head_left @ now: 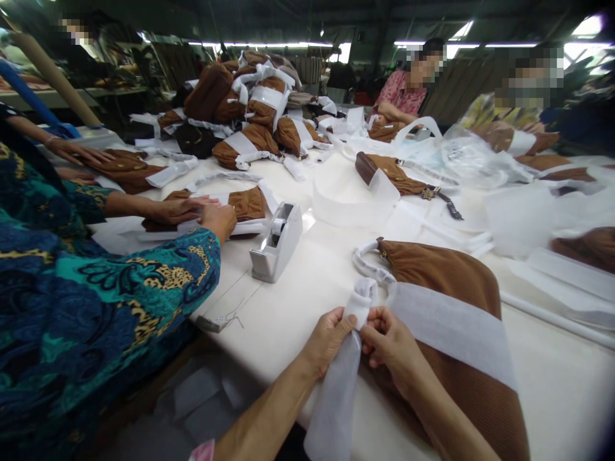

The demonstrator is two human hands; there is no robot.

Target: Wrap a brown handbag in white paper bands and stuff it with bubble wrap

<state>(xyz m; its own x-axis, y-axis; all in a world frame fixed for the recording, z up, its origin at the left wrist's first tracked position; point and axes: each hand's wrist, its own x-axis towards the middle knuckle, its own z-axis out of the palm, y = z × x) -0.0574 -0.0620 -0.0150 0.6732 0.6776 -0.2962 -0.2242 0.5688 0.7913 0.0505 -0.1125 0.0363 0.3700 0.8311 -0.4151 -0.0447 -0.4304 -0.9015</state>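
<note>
Head view: left hand [332, 334] pinches white strip [339, 390], thumb on top; right hand [390, 342] grasps its right edge with bent fingertips, just beside at 3 o'clock. Strip's curled upper end sticks out at 12 o'clock from the grip, long tail runs to 7; what's inside the curl is hidden. Brown bag [442, 269] lies flat on table [331, 253] at 3 o'clock, partly under right forearm, white band [454, 333] across it. Wrapped handle [368, 256] at 12, tape dispenser [278, 243] near 11, co-worker's patterned sleeve [158, 282] at 9–10.
</note>
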